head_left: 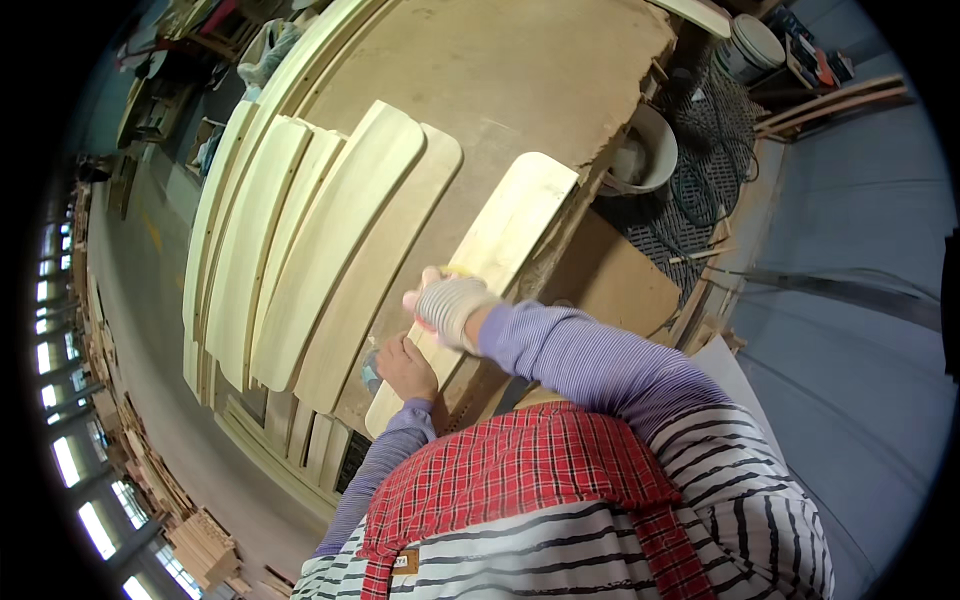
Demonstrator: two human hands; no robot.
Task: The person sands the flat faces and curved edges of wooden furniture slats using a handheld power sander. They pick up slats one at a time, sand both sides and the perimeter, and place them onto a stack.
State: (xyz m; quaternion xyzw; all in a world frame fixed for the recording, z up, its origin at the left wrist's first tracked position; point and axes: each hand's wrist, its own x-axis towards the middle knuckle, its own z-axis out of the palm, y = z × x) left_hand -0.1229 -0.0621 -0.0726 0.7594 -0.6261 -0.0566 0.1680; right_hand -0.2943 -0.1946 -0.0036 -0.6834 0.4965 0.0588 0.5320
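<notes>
A pale wooden board with rounded corners lies slantwise along the right edge of the worktable. My right hand, in a ribbed whitish glove with bare fingertips, is closed over the middle of the board. A bit of yellow shows at its far side, but what it grips is mostly hidden. Bare, my left hand holds the left edge of the board near its close end, fingers bent. Just left of it sits a small grey-blue thing, too covered to name.
Several curved pale boards lie side by side on the brown worktable to the left. Beyond its ragged right edge are a white bucket, a dark mesh mat and a lidded pail. A blue-grey wall stands at right.
</notes>
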